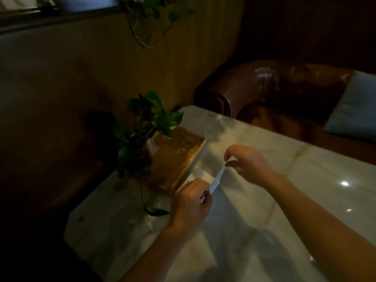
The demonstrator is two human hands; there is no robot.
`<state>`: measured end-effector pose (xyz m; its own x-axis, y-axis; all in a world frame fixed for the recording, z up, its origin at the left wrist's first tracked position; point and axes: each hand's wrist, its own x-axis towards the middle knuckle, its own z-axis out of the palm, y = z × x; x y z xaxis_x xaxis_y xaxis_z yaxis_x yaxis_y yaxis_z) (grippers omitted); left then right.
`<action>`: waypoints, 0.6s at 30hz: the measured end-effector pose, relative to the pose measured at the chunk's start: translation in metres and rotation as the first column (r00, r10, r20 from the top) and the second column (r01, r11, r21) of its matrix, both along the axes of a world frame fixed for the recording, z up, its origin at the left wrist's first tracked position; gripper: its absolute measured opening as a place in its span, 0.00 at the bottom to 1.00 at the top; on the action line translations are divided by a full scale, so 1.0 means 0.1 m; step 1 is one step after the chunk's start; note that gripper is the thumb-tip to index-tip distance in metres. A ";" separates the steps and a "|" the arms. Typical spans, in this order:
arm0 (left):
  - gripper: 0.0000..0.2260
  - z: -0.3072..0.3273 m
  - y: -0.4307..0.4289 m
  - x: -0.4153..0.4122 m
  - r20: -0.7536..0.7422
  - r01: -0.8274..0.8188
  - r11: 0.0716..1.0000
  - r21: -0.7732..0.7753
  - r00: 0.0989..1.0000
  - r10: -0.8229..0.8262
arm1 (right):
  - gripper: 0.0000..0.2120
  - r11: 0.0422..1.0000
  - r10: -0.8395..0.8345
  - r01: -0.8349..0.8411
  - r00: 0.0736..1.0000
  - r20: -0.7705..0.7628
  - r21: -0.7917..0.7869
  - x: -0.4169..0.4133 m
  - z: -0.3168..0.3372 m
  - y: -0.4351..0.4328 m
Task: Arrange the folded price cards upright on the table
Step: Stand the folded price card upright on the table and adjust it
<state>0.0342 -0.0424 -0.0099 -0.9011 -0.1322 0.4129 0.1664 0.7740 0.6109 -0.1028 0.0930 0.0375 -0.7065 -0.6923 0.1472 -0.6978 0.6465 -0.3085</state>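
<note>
A white price card (pixel 217 178) is held edge-on just above the pale marble table (pixel 305 190), near its middle. My left hand (pixel 190 202) pinches the card's near end. At the far end, my right hand (pixel 247 162) grips it between thumb and fingers. Behind the card, another white paper piece (pixel 200 174) lies on the table, partly hidden by my hands. The room is dim, and I cannot tell whether the held card is folded.
A brown wooden tray (pixel 179 159) sits at the table's left side with a potted green plant (pixel 142 129) at its corner. A brown leather sofa (pixel 274 92) with a pale cushion (pixel 354 106) stands beyond the far edge. A wall runs along the left.
</note>
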 end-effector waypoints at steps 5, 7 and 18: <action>0.03 -0.01 -0.09 0.00 0.011 -0.049 0.998 -0.038 0.999 0.050 | 0.06 1.000 0.021 -0.021 1.000 0.001 -0.020 -0.06 -0.08 -0.12; 0.04 -0.01 -0.10 -0.01 0.026 -0.073 0.997 -0.037 0.997 0.074 | 0.07 0.999 0.038 -0.038 0.999 -0.005 -0.027 -0.09 -0.08 -0.16; 0.05 -0.05 -0.14 -0.08 0.075 -0.161 0.987 -0.019 0.984 0.162 | 0.08 0.992 0.096 -0.093 0.995 0.033 -0.079 -0.19 -0.05 -0.33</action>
<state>0.0263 -0.0564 -0.0146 -0.8970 -0.2742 0.3467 -0.0083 0.7946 0.6071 -0.1215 0.0601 0.0323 -0.6441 -0.7440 0.1780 -0.7420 0.5509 -0.3820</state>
